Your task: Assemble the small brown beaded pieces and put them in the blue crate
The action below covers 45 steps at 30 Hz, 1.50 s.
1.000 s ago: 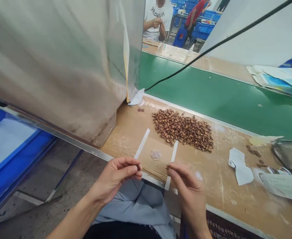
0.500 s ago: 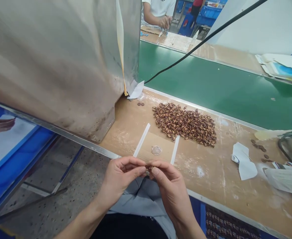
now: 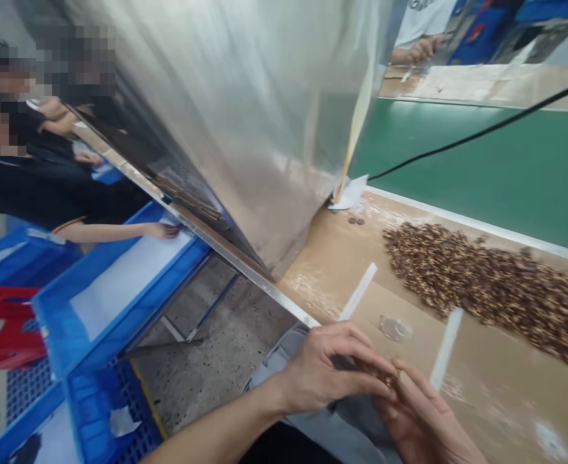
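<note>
My left hand and my right hand meet at the fingertips over the front edge of the table. Both are closed in a pinch on a small brown-and-gold piece, mostly hidden by the fingers; its exact kind does not show. Just beyond them, a clear round plastic piece lies on the cardboard between two white strips. Farther back and to the right spreads a large pile of small brown-and-gold pieces like the held one.
A tall plastic-covered metal panel borders the table on the left. Behind the pile runs a green belt, crossed by a black cable. Two brown discs lie near the panel. A co-worker's arm reaches into a blue tray.
The view has swung left, so the table, pile and hands appear farther right, and people and blue trays show on the left. Both hands still pinch the small piece.
</note>
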Motion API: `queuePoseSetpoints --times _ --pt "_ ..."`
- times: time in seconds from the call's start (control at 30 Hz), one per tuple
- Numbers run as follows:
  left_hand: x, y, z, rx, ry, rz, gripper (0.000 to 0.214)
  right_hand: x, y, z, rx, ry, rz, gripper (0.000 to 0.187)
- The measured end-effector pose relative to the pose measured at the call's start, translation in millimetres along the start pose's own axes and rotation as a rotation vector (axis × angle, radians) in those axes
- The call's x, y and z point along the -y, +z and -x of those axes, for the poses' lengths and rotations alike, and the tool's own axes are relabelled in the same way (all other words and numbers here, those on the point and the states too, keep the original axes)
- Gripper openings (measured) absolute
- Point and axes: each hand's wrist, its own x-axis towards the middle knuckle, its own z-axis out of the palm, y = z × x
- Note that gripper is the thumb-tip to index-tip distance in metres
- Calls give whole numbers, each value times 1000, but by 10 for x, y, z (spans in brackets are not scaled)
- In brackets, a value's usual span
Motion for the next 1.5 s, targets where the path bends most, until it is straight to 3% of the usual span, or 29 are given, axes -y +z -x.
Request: queuePoseSetpoints --times 0.13,0.2,0.27,0.37,0.43,0.5,0.6,0.7,0.83,1.03,1.23,1.5 --pt "35 36 13 -70 146 -63 28 -21 -126 -41 19 158 -17 29" --pt "1 45 26 -87 180 -26 25 19 -137 -59 48 148 11 31" --pt "-56 28 42 -107 117 50 27 95 -129 -71 43 97 75 34" --pt "-147 -51 61 -140 -114 198 34 283 -122 -76 -141 -142 274 38" --pt "-158 -130 45 -164 -238 262 34 426 -150 -98 -318 -390 513 37" --pt "-107 -202 -9 -208 -298 298 34 541 -221 -156 -409 -598 795 31" --pt "9 -251 -132 -249 -360 349 38 626 -359 -269 -375 -746 1070 27" --pt "64 -245 -241 -232 -381 360 41 640 -402 -320 -353 -782 1102 23" --pt "90 -228 -318 -212 -348 402 36 678 -253 -282 -371 -838 1073 18" --pt "180 -226 -304 -229 -294 436 31 759 -10 -323 -221 -914 1165 10" --pt "205 -244 -280 -194 -293 444 31 793 53 -416 -102 -1025 1274 14" --pt "206 -244 -286 -154 -267 474 27 742 103 -398 -134 -1086 1371 14"
